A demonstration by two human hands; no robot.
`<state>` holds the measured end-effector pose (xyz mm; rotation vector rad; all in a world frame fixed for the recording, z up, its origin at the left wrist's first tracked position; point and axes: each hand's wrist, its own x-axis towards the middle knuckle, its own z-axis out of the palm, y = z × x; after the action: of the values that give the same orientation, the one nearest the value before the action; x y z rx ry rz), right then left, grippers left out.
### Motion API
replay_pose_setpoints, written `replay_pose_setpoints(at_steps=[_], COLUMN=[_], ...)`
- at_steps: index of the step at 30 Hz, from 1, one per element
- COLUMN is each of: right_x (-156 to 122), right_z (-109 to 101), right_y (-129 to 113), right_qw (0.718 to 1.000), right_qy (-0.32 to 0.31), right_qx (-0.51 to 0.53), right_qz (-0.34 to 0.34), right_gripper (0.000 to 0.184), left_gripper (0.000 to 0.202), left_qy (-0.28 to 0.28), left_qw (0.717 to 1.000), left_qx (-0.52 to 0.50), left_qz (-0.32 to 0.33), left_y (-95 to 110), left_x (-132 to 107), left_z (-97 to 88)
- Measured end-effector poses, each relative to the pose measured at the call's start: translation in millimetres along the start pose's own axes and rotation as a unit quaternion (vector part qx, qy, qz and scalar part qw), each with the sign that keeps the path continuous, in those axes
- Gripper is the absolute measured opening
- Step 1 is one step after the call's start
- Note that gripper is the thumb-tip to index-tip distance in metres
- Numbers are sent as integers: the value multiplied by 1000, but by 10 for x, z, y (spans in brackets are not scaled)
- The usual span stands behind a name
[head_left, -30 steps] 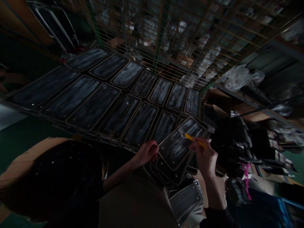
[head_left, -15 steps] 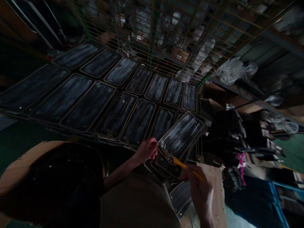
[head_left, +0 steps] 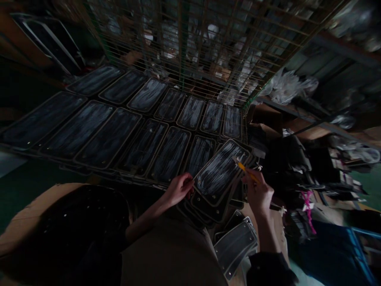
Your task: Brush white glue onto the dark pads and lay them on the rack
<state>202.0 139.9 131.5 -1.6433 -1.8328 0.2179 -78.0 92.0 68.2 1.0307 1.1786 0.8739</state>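
Observation:
A dark rectangular panel [head_left: 218, 174] with rounded corners and whitish streaks lies tilted on a pile of similar panels. At its lower left edge, my left hand [head_left: 179, 188] has its fingers closed on the rim. My right hand [head_left: 259, 192] grips a yellow-handled brush [head_left: 244, 167], whose tip touches the panel near its upper right side. Small rivet-like dots show at the panel's near end. Rows of streaked panels [head_left: 169, 155] spread out to the left and behind.
Behind the panels rises a wire mesh cage wall [head_left: 166, 47]. Clear plastic bags [head_left: 290, 87] and dark stacked goods [head_left: 285, 159] fill shelves at right. More panels [head_left: 235, 246] lie below my right arm. A black-topped stool [head_left: 80, 222] stands at lower left.
My right hand has moved the brush up and right, from the panel's near end to its far right side. My left hand stays at the panel's edge. The view has shifted slightly.

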Motion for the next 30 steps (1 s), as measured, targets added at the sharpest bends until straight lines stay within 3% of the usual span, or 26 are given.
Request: replay_pose_setpoints(at_steps=[3, 7, 13, 17, 22, 24, 27, 30], right_x=[-366, -861, -1085, -987, -640, -449, -180, 35], right_z=[-137, -372, -530, -473, -259, -191, -119, -24], right_y=[-164, -400, -498, -464, -248, -119, 31, 123], right_qw=[997, 988, 972, 965, 958, 962, 976, 985], right_qy=[-69, -150, -183, -172, -152, -108, 7, 57], right_qx=[-10, 36, 133, 166, 222, 223, 181, 144], right_qz=[-38, -21, 65, 109, 99, 116, 123, 76], right_gripper=[22, 21, 20, 25, 23, 24, 26, 27], left_gripper=[30, 26, 23, 25, 28, 29, 30, 31], left_qy=[8, 22, 29, 38, 39, 47, 57, 71], left_qw=[1000, 999, 998, 998, 999, 999, 998, 996], left_qx=[-22, -9, -6, -4, 2, 3, 18, 42], left_qz=[-19, -41, -47, -49, -33, -19, -3, 20], left_y=[29, 58, 66, 57, 66, 73, 98, 130], left_x=[-16, -12, -9, -9, -36, -51, -64, -67], left_z=[35, 68, 83, 98, 118, 120, 123, 138])
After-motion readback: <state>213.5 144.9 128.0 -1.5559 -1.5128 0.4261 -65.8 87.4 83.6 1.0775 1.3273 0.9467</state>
